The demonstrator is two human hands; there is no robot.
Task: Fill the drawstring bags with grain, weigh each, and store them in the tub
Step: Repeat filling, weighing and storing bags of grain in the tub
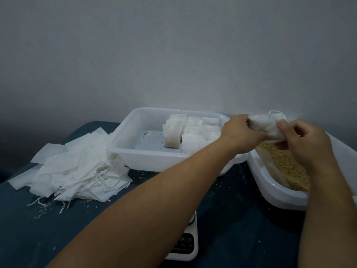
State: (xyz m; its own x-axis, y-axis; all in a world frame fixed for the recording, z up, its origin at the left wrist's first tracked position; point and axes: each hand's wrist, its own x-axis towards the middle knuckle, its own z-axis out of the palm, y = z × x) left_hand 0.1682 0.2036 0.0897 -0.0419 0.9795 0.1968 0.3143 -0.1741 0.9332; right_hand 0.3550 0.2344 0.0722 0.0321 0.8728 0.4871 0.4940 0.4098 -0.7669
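My left hand (240,130) and my right hand (303,140) both grip one white drawstring bag (264,123), held in the air above the near corner of the grain tub (270,182). That tub, at the right, holds tan grain (284,163). A second white tub (135,151) in the middle holds several filled bags (193,130) along its right side. A pile of flat empty bags (77,171) lies on the left. The white scale (185,246) sits near the front edge, mostly hidden under my left forearm.
The table is covered with a dark blue cloth (231,219) sprinkled with loose grains. A plain grey wall stands right behind both tubs. Loose drawstrings trail from the front of the empty-bag pile.
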